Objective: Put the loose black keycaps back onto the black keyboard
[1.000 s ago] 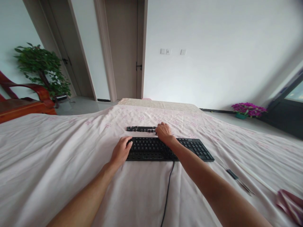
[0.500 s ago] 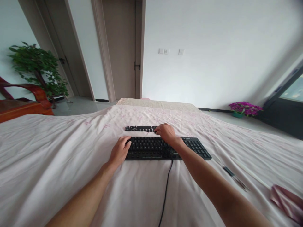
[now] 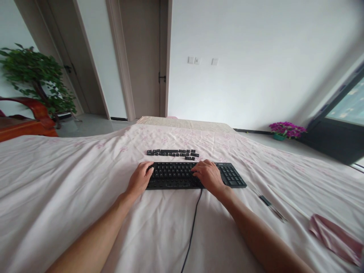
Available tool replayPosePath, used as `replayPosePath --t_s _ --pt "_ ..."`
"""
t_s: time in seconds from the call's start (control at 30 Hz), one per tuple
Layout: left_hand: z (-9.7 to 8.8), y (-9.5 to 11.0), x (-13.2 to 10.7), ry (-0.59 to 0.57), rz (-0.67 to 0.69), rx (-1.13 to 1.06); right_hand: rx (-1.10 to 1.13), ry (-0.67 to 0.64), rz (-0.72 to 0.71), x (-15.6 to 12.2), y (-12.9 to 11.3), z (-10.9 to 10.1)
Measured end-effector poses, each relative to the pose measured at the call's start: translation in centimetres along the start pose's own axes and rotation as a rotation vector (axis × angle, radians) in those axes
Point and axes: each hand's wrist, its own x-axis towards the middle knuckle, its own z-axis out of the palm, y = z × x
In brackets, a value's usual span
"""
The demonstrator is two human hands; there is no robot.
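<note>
A black keyboard (image 3: 176, 174) lies on a pale pink sheet, its cable (image 3: 191, 231) running toward me. My left hand (image 3: 139, 179) rests on the keyboard's left end, fingers curled over its edge. My right hand (image 3: 208, 175) lies on the keys right of centre, fingers bent down onto them. Whether those fingers pinch a keycap is hidden. Several loose black keycaps (image 3: 171, 153) sit in rows just beyond the keyboard.
The sheet-covered surface (image 3: 57, 182) fills the foreground. A thin dark tool (image 3: 269, 203) and a folded pink cloth (image 3: 334, 239) lie to the right. A red wooden chair (image 3: 25, 123), potted plant (image 3: 34, 76) and purple flowers (image 3: 286, 129) stand further off.
My right hand has drawn back from the loose keycaps onto the keyboard's keys. The left hand stays at the keyboard's left end. The camera has turned slightly right.
</note>
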Motion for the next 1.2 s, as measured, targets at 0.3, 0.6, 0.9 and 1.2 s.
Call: replayPosePath --t_s 0.3,0.6,0.9,1.2 --pt "-0.3 0.5 0.0 0.000 -0.012 -0.002 -0.020 -0.002 -0.095 -0.2 -0.1 0.0" --pt "-0.1 0.3 0.0 -0.010 -0.009 0.006 -0.056 0.025 -0.167 -0.3 -0.2 0.1" --pt "-0.1 0.2 0.0 -0.003 0.004 0.001 -0.133 0.022 -0.185 -1.1 -0.9 0.5" --pt "0.0 0.0 -0.1 0.007 0.018 0.001 -0.117 0.002 -0.206 -2.3 -1.6 0.6"
